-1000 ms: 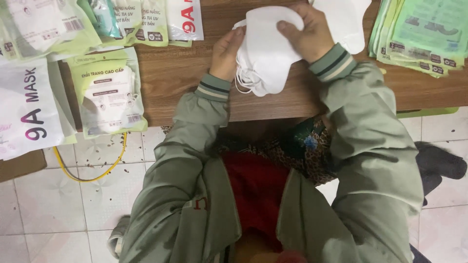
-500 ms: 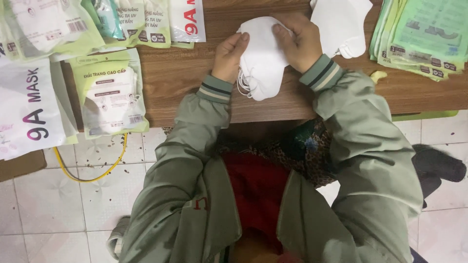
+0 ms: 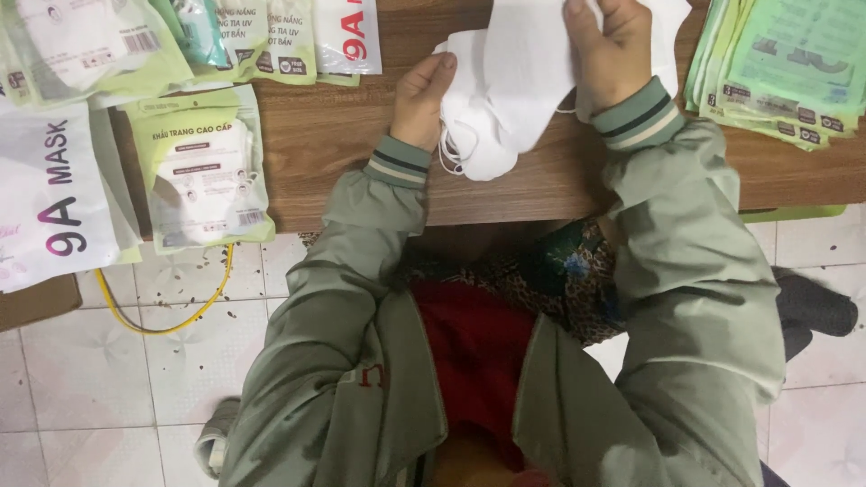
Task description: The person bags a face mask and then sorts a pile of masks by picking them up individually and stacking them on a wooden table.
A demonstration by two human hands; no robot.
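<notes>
Head view: both hands pinch one stack of white masks above the table, left hand gripping its left edge, right hand its top; mask count unclear.

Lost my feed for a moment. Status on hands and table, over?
Left hand and right hand both gripping stack of white fabric face masks. Over brown wooden table. Nothing in the way.

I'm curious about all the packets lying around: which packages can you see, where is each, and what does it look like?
Large white pouch: far left, dark and pink print.
Pale green pouch: beside it, overhanging the table edge, white panel.
Row of green and white pouches: top left.
Fanned stack of green flat bags: top right.
</notes>
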